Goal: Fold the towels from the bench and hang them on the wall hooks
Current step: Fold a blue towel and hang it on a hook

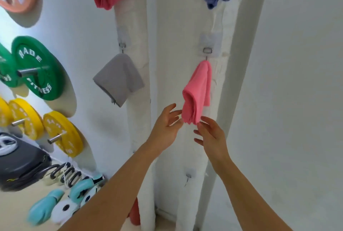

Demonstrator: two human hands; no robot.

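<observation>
a: where is the pink towel [197, 93]?
b: hung folded on the right wall hook [207, 51], grey towel [118, 79] well apart.
a: and the hands?
b: left hand [165, 124] and right hand [211, 136] both spread, empty, flanking its bottom edge; bare wall to the right.

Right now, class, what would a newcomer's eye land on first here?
Probably the pink towel hanging from the hook at centre, with the left hand and right hand open just below it. Next, the green weight plate and yellow plates on the left wall.
</observation>
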